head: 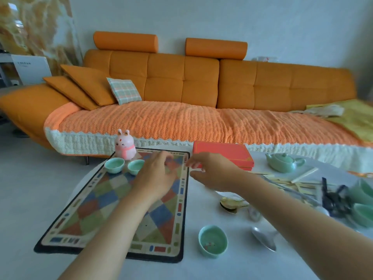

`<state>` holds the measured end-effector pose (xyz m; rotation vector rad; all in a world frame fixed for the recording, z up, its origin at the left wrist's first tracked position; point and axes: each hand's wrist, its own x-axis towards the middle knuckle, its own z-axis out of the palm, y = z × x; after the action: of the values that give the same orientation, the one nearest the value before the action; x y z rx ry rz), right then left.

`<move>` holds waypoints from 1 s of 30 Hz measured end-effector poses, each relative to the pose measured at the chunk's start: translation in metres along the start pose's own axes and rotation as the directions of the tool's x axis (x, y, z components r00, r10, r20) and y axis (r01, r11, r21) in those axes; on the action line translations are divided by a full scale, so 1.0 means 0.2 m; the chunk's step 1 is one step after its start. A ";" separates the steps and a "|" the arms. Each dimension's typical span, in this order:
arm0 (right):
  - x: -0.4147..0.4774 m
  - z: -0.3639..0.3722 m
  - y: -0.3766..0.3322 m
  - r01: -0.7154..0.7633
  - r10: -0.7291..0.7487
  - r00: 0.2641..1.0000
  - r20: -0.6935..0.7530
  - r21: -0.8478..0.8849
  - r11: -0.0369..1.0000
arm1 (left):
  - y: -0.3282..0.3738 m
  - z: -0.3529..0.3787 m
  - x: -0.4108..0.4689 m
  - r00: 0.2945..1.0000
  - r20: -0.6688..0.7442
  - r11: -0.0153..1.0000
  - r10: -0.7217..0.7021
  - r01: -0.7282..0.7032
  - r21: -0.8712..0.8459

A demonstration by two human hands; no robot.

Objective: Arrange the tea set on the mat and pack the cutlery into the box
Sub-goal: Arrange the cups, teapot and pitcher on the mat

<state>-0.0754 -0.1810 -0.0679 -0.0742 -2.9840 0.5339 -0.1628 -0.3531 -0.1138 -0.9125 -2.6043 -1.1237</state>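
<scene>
Hovering over the far end of the mat (96, 199), the left hand (155, 176) has its fingers loosely bent and nothing visible in them; whether the fingertips touch the mat I cannot tell. The right hand (212, 172) sits just beside the mat's right edge near its far right corner, thumb and fingers spread apart with a gap between them and gripping nothing. The picture is blurred there, so contact with the mat's border is unclear.

The mat lies on the left half of the desk (232, 265). Two green cups (114, 165) stand side by side at its far left corner, with a pink rabbit figure (125, 145) just behind them. A third cup (213, 241) stands off the mat, toward the desk's near edge. The red box (222, 154), closed, lies at the far edge just past the right hand. The teapot (282, 161) stands to its right. Chopsticks (292, 181), a gold spoon (230, 204) and a silver spoon (264, 239) lie scattered toward the right edge.
</scene>
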 end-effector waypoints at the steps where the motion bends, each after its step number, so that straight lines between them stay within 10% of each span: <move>1: -0.07 -0.04 0.05 -0.014 0.014 1.000 -0.021 -0.007 1.000 | 0.07 0.04 -0.01 0.998 0.043 0.999 0.039 -0.038 -0.027; 14: -0.66 -0.17 0.53 -0.145 0.147 0.989 -0.025 0.078 0.986 | 0.58 0.46 -0.18 0.876 0.422 0.970 0.233 -0.176 -0.170; 30: -0.52 -0.10 0.55 -0.176 0.307 0.941 -0.146 0.562 0.808 | 0.59 0.48 -0.08 0.945 0.270 0.914 0.187 -0.066 -0.400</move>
<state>0.0335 -0.0790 -0.0978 -0.4418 -2.4949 1.2860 -0.0713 -0.2306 -0.1167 -1.4195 -2.5370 -1.6104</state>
